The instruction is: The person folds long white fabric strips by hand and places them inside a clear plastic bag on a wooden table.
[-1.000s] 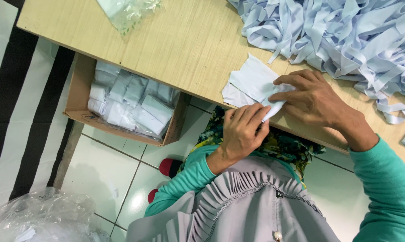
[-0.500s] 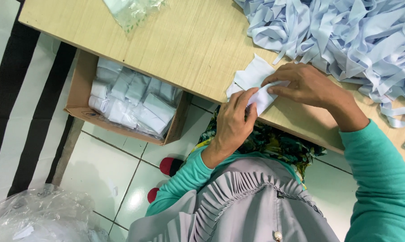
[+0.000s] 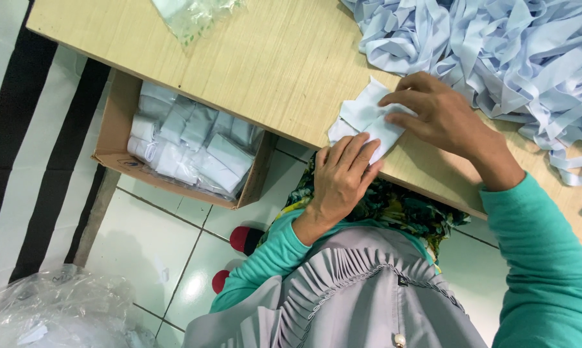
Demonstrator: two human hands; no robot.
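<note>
Since the earlier frames the left hand (image 3: 340, 182) has slid back toward the table's near edge, and the right hand (image 3: 440, 117) has flattened over the folded white cloth pieces (image 3: 366, 118), which lay more bunched between the two hands before. The cloth pieces lie right of centre in the frame, on the wooden table (image 3: 252, 64) close to its near edge. The right hand's fingers (image 3: 404, 96) are spread slightly apart and press down on the upper part of the cloth. The left hand's fingers (image 3: 358, 151) lie together, extended, with their tips touching the lower corner of the cloth where it overhangs the edge; neither hand is clamped on it. Both arms wear teal sleeves (image 3: 549, 258). A large heap of pale blue fabric strips (image 3: 497, 45) fills the upper right of the frame, just beside the right hand. A clear plastic bag (image 3: 191, 14) lies at the upper centre edge. Below the table, left of centre, an open cardboard box (image 3: 114, 138) holds bagged white packets (image 3: 188, 145) on the tiled floor (image 3: 143, 238). Crumpled clear plastic (image 3: 59, 312) occupies the lower left corner.
</note>
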